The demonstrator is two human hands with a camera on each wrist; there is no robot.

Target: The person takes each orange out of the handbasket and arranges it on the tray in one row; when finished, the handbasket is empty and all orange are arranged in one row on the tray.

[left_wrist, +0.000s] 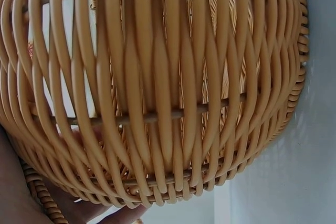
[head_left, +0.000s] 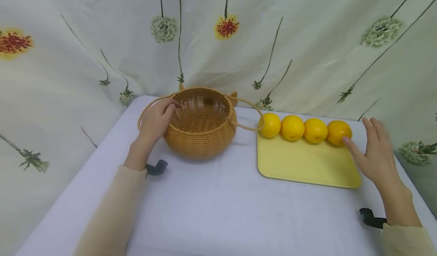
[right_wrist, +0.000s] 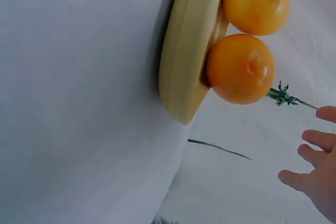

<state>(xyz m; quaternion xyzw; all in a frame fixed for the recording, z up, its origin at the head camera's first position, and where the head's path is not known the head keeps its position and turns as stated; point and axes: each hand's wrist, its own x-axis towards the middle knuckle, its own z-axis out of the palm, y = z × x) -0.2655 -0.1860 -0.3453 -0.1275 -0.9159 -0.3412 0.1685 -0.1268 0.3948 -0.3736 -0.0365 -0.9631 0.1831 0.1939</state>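
A round wicker basket (head_left: 201,144) stands on the white table, its two loop handles folded out to the sides. My left hand (head_left: 157,117) grips its left rim, with fingertips over the inner edge. In the left wrist view the woven wall (left_wrist: 157,87) fills most of the picture, and fingers (left_wrist: 126,214) show past the rim. Several oranges sit in a row along the back of a yellow tray (head_left: 307,165). My right hand (head_left: 375,155) is beside the rightmost orange (head_left: 338,132), fingers spread and holding nothing. From the right wrist, that orange (right_wrist: 240,69) appears apart from the fingers.
The basket's right handle (head_left: 250,103) reaches over to the leftmost orange (head_left: 270,125). A flower-patterned cloth (head_left: 211,55) hangs behind the table (head_left: 218,210). Each wrist wears a dark camera mount, one of them (head_left: 372,219) at the right.
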